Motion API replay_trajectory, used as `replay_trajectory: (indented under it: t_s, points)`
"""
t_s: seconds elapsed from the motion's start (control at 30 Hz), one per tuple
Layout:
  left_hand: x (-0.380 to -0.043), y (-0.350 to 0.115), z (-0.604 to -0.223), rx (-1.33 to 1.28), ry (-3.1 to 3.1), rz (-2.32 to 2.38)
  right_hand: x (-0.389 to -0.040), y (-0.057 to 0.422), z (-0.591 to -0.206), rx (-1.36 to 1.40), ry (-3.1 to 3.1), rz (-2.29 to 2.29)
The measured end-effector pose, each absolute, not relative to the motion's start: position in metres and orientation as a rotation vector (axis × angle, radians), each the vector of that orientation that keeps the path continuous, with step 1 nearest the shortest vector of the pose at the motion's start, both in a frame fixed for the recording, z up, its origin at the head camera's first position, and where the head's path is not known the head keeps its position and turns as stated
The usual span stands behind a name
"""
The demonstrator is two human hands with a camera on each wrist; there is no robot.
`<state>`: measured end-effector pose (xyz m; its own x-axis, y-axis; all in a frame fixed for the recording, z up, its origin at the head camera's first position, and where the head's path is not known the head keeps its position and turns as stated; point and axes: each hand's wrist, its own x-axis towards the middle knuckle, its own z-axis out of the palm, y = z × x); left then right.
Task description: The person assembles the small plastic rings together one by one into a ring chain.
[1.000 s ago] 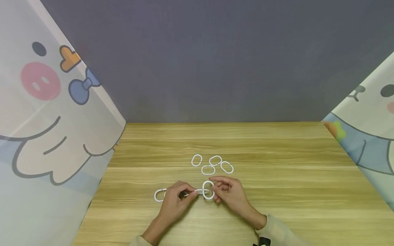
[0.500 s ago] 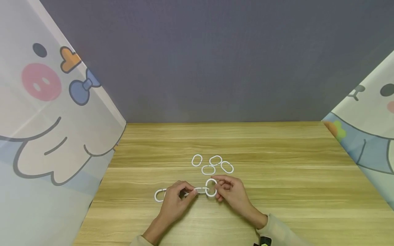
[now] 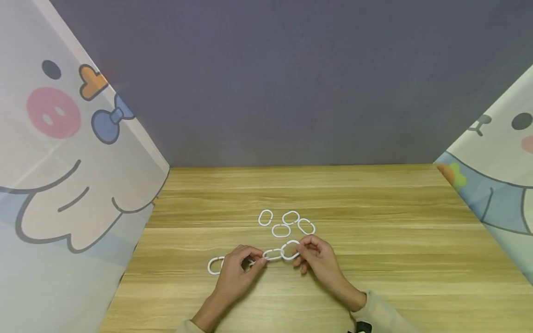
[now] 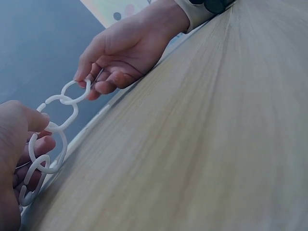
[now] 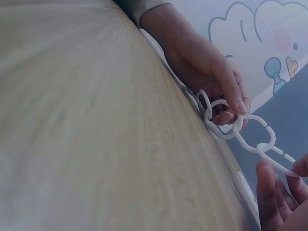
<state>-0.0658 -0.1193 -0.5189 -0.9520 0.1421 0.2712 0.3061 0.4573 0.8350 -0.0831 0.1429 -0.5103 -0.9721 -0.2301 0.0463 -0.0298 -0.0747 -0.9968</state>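
A chain of white oval plastic links, each with a small gap, stretches between my two hands. My left hand [image 3: 239, 272] pinches the chain between thumb and fingertips. Part of the chain is hidden under that hand, and a white link [image 3: 209, 267] shows at its left. Right of it, a middle link [image 3: 273, 259] hooks through the end link [image 3: 282, 253]. My right hand [image 3: 319, 260] pinches this end link by its far side, with thumb and index finger. In the left wrist view, further joined links [image 4: 63, 149] hang by the left palm.
Several loose white links lie just beyond the hands on the wooden table [image 3: 374, 208], among them a single link [image 3: 259, 218] at the left and another [image 3: 281, 236] nearer. A grey panel [image 3: 300, 92] stands behind, with cartoon-printed panels [image 3: 137, 194] at the sides.
My right hand has moved right and slightly away from me, drawing the end link along. That link has tilted over, and more of the middle link shows. My left hand stays in place.
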Motion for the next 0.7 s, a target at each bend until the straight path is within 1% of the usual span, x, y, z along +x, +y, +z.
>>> replay_trajectory:
  t_s: [0.3, 0.53, 0.7]
  points:
    - [-0.0656, -0.1201, -0.5218, -0.474, -2.484, -1.461, -0.0792, 0.1470, -0.5098, -0.230, 2.177, -2.157]
    - [-0.0667, -0.1218, -0.5210, -0.392, -2.488, -1.446, -0.0772, 0.1491, -0.5098, -0.248, 2.152, -2.160]
    - [-0.0667, -0.1222, -0.5211, -0.388, -2.464, -1.400, -0.0765, 0.1481, -0.5109, -0.265, 2.141, -2.143]
